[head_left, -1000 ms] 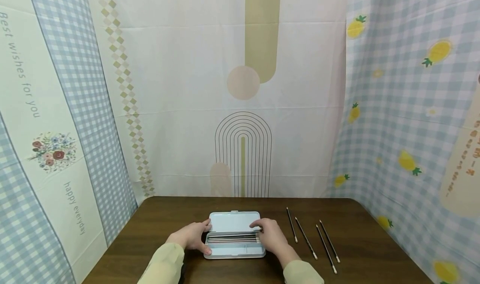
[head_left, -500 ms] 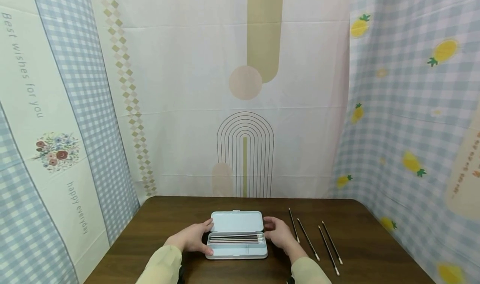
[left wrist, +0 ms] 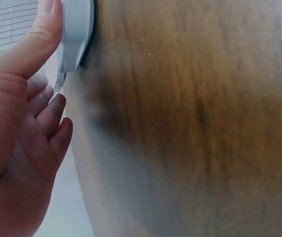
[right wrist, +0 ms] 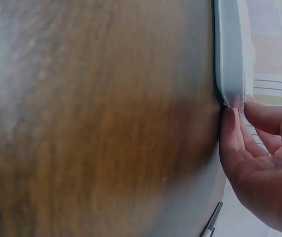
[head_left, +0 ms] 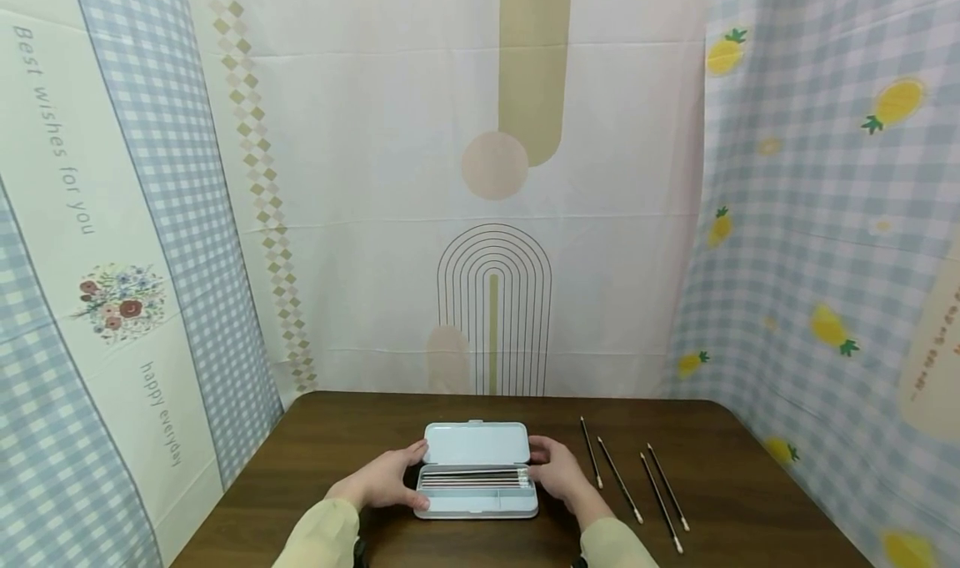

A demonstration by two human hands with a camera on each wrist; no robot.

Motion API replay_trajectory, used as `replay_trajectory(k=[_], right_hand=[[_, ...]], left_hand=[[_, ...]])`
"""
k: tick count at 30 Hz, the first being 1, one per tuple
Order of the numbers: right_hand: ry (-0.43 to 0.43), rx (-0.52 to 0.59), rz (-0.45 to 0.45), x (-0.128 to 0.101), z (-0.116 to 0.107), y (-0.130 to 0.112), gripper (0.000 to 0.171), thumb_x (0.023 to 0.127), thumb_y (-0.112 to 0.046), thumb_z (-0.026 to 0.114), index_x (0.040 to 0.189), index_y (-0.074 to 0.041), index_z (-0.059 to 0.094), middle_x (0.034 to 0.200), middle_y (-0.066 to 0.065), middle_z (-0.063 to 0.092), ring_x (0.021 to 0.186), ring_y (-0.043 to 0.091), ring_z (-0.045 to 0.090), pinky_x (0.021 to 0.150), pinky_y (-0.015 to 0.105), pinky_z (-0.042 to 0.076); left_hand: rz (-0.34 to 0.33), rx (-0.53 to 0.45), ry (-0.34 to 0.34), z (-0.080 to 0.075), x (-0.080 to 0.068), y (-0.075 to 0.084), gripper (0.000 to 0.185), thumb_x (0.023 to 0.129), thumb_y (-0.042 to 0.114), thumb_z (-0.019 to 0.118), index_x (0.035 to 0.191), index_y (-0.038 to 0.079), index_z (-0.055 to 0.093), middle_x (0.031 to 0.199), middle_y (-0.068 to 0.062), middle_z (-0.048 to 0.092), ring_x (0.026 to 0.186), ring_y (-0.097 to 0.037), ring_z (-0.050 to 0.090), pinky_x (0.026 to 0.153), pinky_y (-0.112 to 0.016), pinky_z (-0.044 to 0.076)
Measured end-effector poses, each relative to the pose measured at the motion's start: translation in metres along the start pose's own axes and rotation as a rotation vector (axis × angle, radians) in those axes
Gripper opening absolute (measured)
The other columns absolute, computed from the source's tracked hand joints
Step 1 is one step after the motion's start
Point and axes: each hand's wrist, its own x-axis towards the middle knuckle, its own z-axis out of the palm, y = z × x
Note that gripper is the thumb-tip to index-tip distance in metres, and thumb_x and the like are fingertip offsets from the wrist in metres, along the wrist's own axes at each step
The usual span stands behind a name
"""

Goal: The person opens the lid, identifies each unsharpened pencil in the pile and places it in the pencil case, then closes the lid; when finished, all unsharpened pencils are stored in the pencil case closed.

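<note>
Two hands flank a pale blue pencil case [head_left: 476, 480] that lies open at the near middle of the dark wooden worktop [head_left: 337, 434] in the head view. The lid stands raised at the far side, and several pencils lie side by side in the tray's upper compartment. The left hand [head_left: 386, 480] holds the left end of the case, thumb at the lid corner and fingers curled along the tray's end. The right hand [head_left: 558, 472] holds the right end in the same manner. Four loose pencils [head_left: 633, 480] lie on the worktop to the right of the case, apart from it and roughly parallel to one another. Printed cloth hangings [head_left: 480, 176] enclose the worktop on three sides.

Left wrist view: the thumb of the left hand [left wrist: 24, 143] presses flat against the edge of the case [left wrist: 76, 34]. The remaining fingers [left wrist: 52, 111] curl just below that edge; contact with the case is probable, but blur prevents confirmation.

Right wrist view: the fingertips of the right hand [right wrist: 259, 163] grip the corner of the case [right wrist: 232, 54], one finger on its outer face and the others behind it. The tip of one loose pencil [right wrist: 211, 224] shows at the bottom edge, near the hand.
</note>
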Motion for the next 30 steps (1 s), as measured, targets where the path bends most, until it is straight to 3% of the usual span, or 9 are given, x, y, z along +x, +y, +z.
replay_trajectory(k=[3, 4, 6, 9, 13, 16, 19, 22, 30], right_hand=[[0.004, 0.010, -0.002, -0.002, 0.000, 0.001, 0.056, 0.091, 0.014, 0.069, 0.144, 0.014, 0.053, 0.124, 0.031, 0.068, 0.118, 0.044, 0.066, 0.091, 0.046, 0.062], [0.006, 0.016, -0.002, -0.003, 0.000, 0.001, 0.056, 0.092, 0.014, 0.069, 0.145, 0.015, 0.052, 0.124, 0.032, 0.068, 0.118, 0.044, 0.066, 0.091, 0.047, 0.061], [0.007, 0.029, 0.001, -0.005, 0.001, 0.001, 0.056, 0.092, 0.014, 0.069, 0.145, 0.015, 0.051, 0.125, 0.033, 0.068, 0.117, 0.044, 0.067, 0.092, 0.048, 0.061], [0.008, 0.034, 0.008, -0.006, 0.001, 0.002, 0.057, 0.094, 0.012, 0.070, 0.147, 0.016, 0.049, 0.125, 0.033, 0.068, 0.116, 0.044, 0.067, 0.092, 0.049, 0.061], [0.012, 0.035, 0.036, -0.008, 0.001, 0.004, 0.057, 0.095, 0.010, 0.070, 0.148, 0.015, 0.048, 0.126, 0.031, 0.068, 0.116, 0.043, 0.067, 0.094, 0.050, 0.060], [0.013, 0.035, 0.046, -0.008, 0.002, 0.004, 0.058, 0.095, 0.009, 0.069, 0.148, 0.016, 0.048, 0.126, 0.031, 0.068, 0.118, 0.042, 0.066, 0.095, 0.047, 0.060], [0.019, 0.026, 0.033, -0.007, 0.004, 0.006, 0.057, 0.094, 0.011, 0.069, 0.146, 0.018, 0.048, 0.125, 0.031, 0.069, 0.116, 0.042, 0.067, 0.093, 0.044, 0.061], [0.021, 0.024, 0.027, -0.005, 0.005, 0.009, 0.056, 0.093, 0.011, 0.069, 0.145, 0.020, 0.048, 0.124, 0.031, 0.069, 0.116, 0.041, 0.067, 0.094, 0.044, 0.060], [0.037, -0.005, 0.050, 0.000, 0.004, 0.006, 0.055, 0.093, 0.010, 0.070, 0.145, 0.018, 0.051, 0.121, 0.027, 0.071, 0.114, 0.038, 0.067, 0.094, 0.046, 0.059]], left_hand=[[0.044, -0.007, 0.024, 0.014, 0.010, -0.034, 0.111, 0.083, 0.058, 0.088, 0.162, -0.003, 0.040, 0.170, -0.021, 0.036, 0.154, -0.038, 0.039, 0.124, -0.050, 0.036], [0.016, -0.037, 0.022, 0.015, 0.013, -0.035, 0.111, 0.082, 0.058, 0.089, 0.160, -0.005, 0.042, 0.167, -0.023, 0.040, 0.152, -0.041, 0.042, 0.122, -0.053, 0.038], [0.015, -0.043, 0.038, 0.024, 0.022, -0.058, 0.114, 0.080, 0.062, 0.088, 0.161, -0.004, 0.042, 0.166, -0.021, 0.042, 0.152, -0.037, 0.043, 0.122, -0.049, 0.039], [-0.013, -0.076, 0.048, 0.029, 0.026, -0.068, 0.114, 0.080, 0.062, 0.088, 0.162, -0.003, 0.041, 0.164, -0.021, 0.046, 0.151, -0.034, 0.044, 0.122, -0.048, 0.039], [-0.033, -0.169, 0.049, 0.015, 0.013, -0.032, 0.101, 0.091, 0.044, 0.085, 0.160, -0.011, 0.037, 0.159, -0.030, 0.047, 0.147, -0.040, 0.048, 0.120, -0.050, 0.041], [-0.080, -0.285, 0.071, 0.003, 0.002, 0.005, 0.085, 0.097, 0.021, 0.081, 0.155, -0.020, 0.034, 0.157, -0.040, 0.042, 0.143, -0.050, 0.049, 0.117, -0.057, 0.041], [-0.155, -0.356, 0.125, -0.001, 0.000, 0.026, 0.074, 0.098, 0.003, 0.075, 0.152, -0.025, 0.033, 0.154, -0.043, 0.043, 0.140, -0.053, 0.051, 0.115, -0.059, 0.043], [-0.225, -0.396, 0.187, 0.001, 0.003, 0.036, 0.070, 0.097, -0.005, 0.072, 0.151, -0.027, 0.033, 0.150, -0.043, 0.047, 0.138, -0.052, 0.054, 0.112, -0.057, 0.046], [-0.340, -0.503, 0.327, 0.008, 0.016, 0.040, 0.077, 0.090, -0.015, 0.072, 0.154, -0.024, 0.030, 0.146, -0.043, 0.052, 0.135, -0.050, 0.057, 0.106, -0.050, 0.054]])
